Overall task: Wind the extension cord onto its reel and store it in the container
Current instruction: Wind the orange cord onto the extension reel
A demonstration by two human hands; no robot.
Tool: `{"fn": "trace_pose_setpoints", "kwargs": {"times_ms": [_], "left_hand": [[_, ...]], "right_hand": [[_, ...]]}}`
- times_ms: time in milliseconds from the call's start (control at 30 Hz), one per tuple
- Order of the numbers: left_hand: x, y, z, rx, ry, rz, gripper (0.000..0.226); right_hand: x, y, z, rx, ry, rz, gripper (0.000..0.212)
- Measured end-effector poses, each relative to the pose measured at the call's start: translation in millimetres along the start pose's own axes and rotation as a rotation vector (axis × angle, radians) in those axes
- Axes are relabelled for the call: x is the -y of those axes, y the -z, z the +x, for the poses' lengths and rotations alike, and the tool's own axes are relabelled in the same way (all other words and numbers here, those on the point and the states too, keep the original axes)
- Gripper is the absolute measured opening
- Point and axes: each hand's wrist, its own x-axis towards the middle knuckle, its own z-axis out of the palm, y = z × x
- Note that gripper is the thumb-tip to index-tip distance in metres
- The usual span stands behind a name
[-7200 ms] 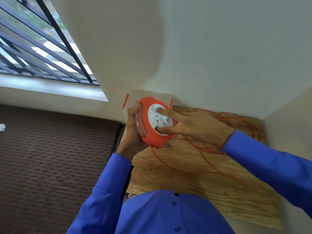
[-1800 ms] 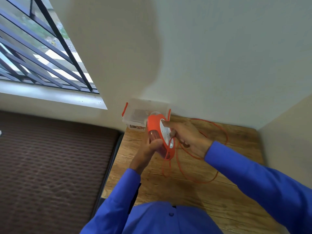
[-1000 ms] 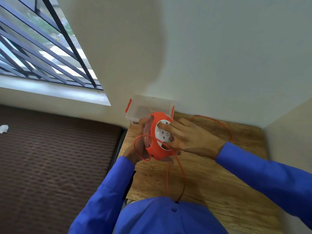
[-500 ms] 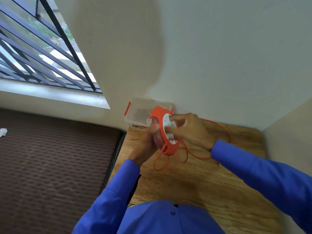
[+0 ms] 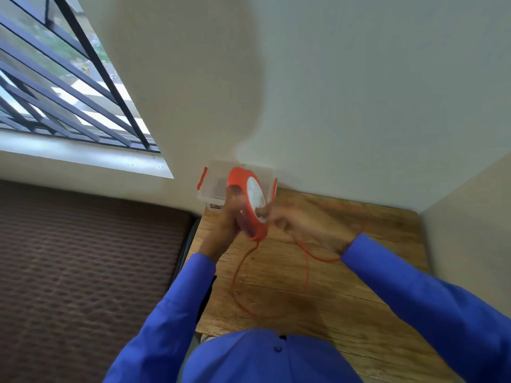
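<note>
An orange reel (image 5: pixel 250 201) with a white socket face is held on edge above the wooden table (image 5: pixel 345 294). My left hand (image 5: pixel 229 219) grips the reel from behind. My right hand (image 5: pixel 301 222), blurred by motion, is closed against the reel's white face. A thin orange cord (image 5: pixel 240 288) hangs from the reel's lower edge and loops over the table towards my body; another strand runs under my right wrist. The clear container (image 5: pixel 214 189) with orange side latches stands open at the table's far left corner, just behind the reel.
Walls close the table in at the back and right. A brown mattress (image 5: pixel 83 266) lies to the left, below a barred window (image 5: pixel 60 87). My blue sleeves cross the near table edge.
The loose cord on the table has grown much shorter over the last seconds. Since half a second ago the reel has tilted and my right hand has swung down its face.
</note>
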Motion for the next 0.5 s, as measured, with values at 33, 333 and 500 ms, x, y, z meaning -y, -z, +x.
{"fn": "trace_pose_setpoints", "kwargs": {"times_ms": [33, 333, 500], "left_hand": [[1.1, -1.1, -3.2, 0.016, 0.072, -0.160, 0.085], [5.3, 9.5, -17.9, 0.135, 0.481, -0.440, 0.086], [3.8, 6.5, -19.6, 0.180, 0.430, -0.361, 0.078]], "right_hand": [[0.4, -1.7, -1.4, -0.036, 0.209, -0.310, 0.020], [-0.4, 4.0, -9.3, 0.128, 0.680, -1.401, 0.064], [-4.4, 5.3, -7.3, -0.053, 0.576, -1.153, 0.054]]}}
